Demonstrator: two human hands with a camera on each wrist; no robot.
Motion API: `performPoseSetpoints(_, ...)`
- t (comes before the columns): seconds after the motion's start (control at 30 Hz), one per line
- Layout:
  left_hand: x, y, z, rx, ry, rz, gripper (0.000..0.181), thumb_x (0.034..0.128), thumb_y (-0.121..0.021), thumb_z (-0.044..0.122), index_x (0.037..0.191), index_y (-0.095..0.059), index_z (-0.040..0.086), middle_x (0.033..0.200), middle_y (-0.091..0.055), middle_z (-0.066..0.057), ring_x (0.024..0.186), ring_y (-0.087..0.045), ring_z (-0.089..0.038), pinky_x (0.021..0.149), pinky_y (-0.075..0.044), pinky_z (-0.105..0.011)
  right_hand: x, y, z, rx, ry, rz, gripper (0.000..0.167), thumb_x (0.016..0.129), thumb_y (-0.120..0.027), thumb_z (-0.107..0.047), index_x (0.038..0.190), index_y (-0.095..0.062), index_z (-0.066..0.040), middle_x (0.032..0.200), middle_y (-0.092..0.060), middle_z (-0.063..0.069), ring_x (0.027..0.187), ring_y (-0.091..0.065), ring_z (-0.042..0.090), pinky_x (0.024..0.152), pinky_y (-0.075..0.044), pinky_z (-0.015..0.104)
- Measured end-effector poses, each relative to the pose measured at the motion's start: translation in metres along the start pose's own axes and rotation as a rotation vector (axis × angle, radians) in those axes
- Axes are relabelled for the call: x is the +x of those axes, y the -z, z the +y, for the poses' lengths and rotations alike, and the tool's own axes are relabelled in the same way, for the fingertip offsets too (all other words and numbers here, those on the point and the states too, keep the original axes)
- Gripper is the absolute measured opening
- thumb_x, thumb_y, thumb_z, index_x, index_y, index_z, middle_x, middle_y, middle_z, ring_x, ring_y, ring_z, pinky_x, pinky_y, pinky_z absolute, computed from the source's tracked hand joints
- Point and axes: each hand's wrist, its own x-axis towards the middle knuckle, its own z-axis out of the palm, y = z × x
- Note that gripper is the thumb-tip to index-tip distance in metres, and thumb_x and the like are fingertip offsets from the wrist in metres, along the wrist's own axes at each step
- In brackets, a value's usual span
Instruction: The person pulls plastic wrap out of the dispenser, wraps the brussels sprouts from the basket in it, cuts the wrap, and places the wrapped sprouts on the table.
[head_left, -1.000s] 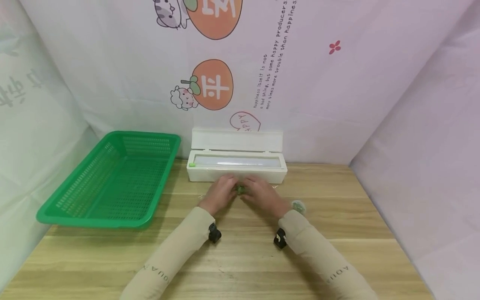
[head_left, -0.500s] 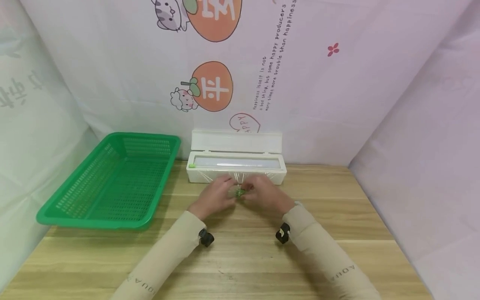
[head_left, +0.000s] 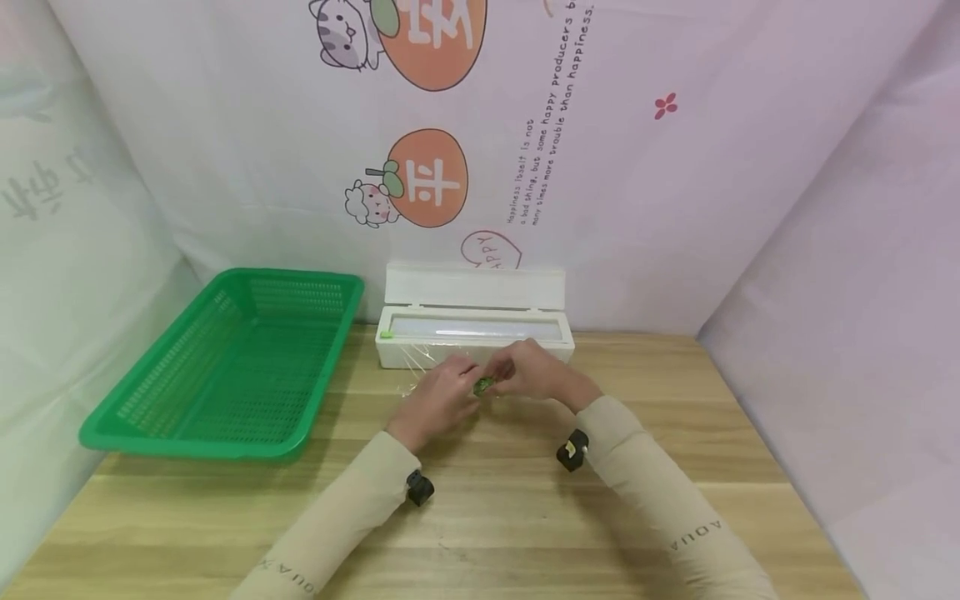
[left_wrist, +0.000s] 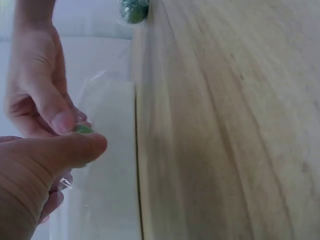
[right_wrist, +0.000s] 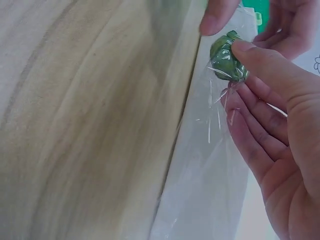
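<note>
Between both hands is a small dark green leafy vegetable [right_wrist: 227,57] under clear plastic film [right_wrist: 212,110]. My right hand [head_left: 534,371] pinches the wrapped vegetable between thumb and fingers, in front of the white cling film box [head_left: 472,352]. Opposite it, my left hand [head_left: 438,402] has its thumb and fingers curled at the film around the vegetable; a glint of film shows under the thumb in the left wrist view. Creased film runs from the box front down to the hands. The box lid [head_left: 474,286] stands raised, with the roll visible through the window.
A green perforated basket [head_left: 318,392] stands on the left of the wooden table [head_left: 495,517]. Another wrapped green bundle [left_wrist: 134,11] lies beyond the right hand in the left wrist view. Printed cloth walls [head_left: 622,225] enclose the back and sides.
The right hand has risen slightly and turned, bringing the vegetable into clearer view. The film shows pulled into creases at the box front. The right sleeve now covers the other wrapped bundle.
</note>
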Motion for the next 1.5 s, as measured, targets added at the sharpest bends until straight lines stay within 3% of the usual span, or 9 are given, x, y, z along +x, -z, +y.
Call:
performPoseSetpoints(0.2, 0.001, -0.006, -0.005, -0.093, 0.034, 0.006, 0.030, 0.0849, -0.087, 0.011, 0.112, -0.076, 0.006, 0.104, -0.074, -0.006, 0.098, -0.069, -0.020, 0.089, -0.064, -0.030, -0.003, -0.001, -0.002, 0.003, -0.005, -0.012, 0.020, 0.091, -0.084, -0.017, 0.108, -0.079, -0.007, 0.103, -0.081, 0.004, 0.092, -0.076, 0.013, 0.085, -0.064, 0.024)
performPoseSetpoints(0.37, 0.010, -0.001, -0.009, -0.288, 0.132, -0.077, 0.026, 0.0851, -0.088, 0.013, 0.108, -0.078, 0.008, 0.105, -0.078, -0.004, 0.100, -0.073, -0.018, 0.094, -0.062, -0.031, -0.011, -0.003, -0.004, -0.114, 0.002, 0.089, 0.037, 0.088, -0.087, -0.026, 0.119, -0.077, -0.009, 0.115, -0.078, 0.005, 0.107, -0.073, 0.019, 0.097, -0.062, 0.035)
performPoseSetpoints(0.53, 0.019, 0.005, -0.014, -0.419, 0.225, -0.170, 0.019, 0.0846, -0.088, 0.011, 0.101, -0.079, 0.010, 0.100, -0.079, -0.001, 0.096, -0.072, -0.015, 0.093, -0.062, -0.031, -0.018, -0.009, -0.008, -0.262, 0.100, 0.186, 0.042, 0.086, -0.088, -0.023, 0.121, -0.074, -0.006, 0.119, -0.076, 0.007, 0.111, -0.072, 0.023, 0.101, -0.062, 0.038)
performPoseSetpoints(0.8, 0.028, 0.012, -0.021, -0.493, 0.285, -0.270, 0.014, 0.0887, -0.085, 0.013, 0.102, -0.081, 0.013, 0.097, -0.080, 0.003, 0.092, -0.072, -0.010, 0.091, -0.061, -0.029, -0.016, -0.029, 0.000, -0.434, 0.252, 0.298, 0.038, 0.085, -0.089, -0.018, 0.116, -0.073, -0.005, 0.115, -0.075, 0.007, 0.111, -0.071, 0.023, 0.102, -0.061, 0.034)
performPoseSetpoints(0.93, 0.032, 0.015, -0.022, -0.484, 0.287, -0.303, 0.015, 0.0896, -0.085, 0.014, 0.104, -0.081, 0.012, 0.099, -0.081, 0.001, 0.095, -0.073, -0.013, 0.094, -0.062, -0.034, -0.012, -0.032, 0.001, -0.477, 0.251, 0.320, 0.033, 0.086, -0.089, -0.018, 0.113, -0.074, -0.006, 0.112, -0.076, 0.006, 0.107, -0.072, 0.021, 0.098, -0.062, 0.032)
performPoseSetpoints(1.03, 0.032, 0.017, -0.020, -0.448, 0.283, -0.311, 0.021, 0.0888, -0.086, 0.015, 0.109, -0.080, 0.012, 0.105, -0.080, -0.001, 0.103, -0.073, -0.017, 0.098, -0.061, -0.036, -0.008, -0.030, 0.002, -0.427, 0.229, 0.300, 0.032, 0.086, -0.088, -0.019, 0.113, -0.075, -0.007, 0.110, -0.077, 0.004, 0.103, -0.073, 0.018, 0.096, -0.063, 0.031)
performPoseSetpoints(1.13, 0.029, 0.020, -0.019, -0.363, 0.260, -0.285, 0.037, 0.0867, -0.088, 0.017, 0.121, -0.076, 0.010, 0.117, -0.076, -0.004, 0.113, -0.069, -0.022, 0.105, -0.058, -0.038, -0.005, -0.025, 0.003, -0.351, 0.195, 0.265, 0.029, 0.087, -0.088, -0.018, 0.111, -0.076, -0.009, 0.106, -0.078, 0.002, 0.099, -0.074, 0.016, 0.093, -0.063, 0.030)
performPoseSetpoints(1.23, 0.023, 0.023, -0.018, -0.270, 0.214, -0.207, 0.048, 0.0847, -0.090, 0.018, 0.128, -0.072, 0.006, 0.123, -0.073, -0.008, 0.117, -0.067, -0.025, 0.106, -0.058, -0.039, -0.001, -0.019, 0.003, -0.264, 0.142, 0.224, 0.024, 0.087, -0.087, -0.016, 0.108, -0.077, -0.010, 0.104, -0.079, 0.001, 0.097, -0.074, 0.016, 0.091, -0.064, 0.029)
performPoseSetpoints(1.5, 0.014, 0.008, -0.016, -0.151, 0.080, -0.036, 0.043, 0.0806, -0.092, 0.012, 0.119, -0.073, 0.004, 0.113, -0.072, -0.009, 0.107, -0.069, -0.026, 0.097, -0.062, -0.037, 0.001, -0.009, 0.006, -0.056, 0.081, 0.169, 0.022, 0.088, -0.085, -0.010, 0.109, -0.078, -0.005, 0.105, -0.081, 0.006, 0.094, -0.078, 0.023, 0.088, -0.066, 0.034)
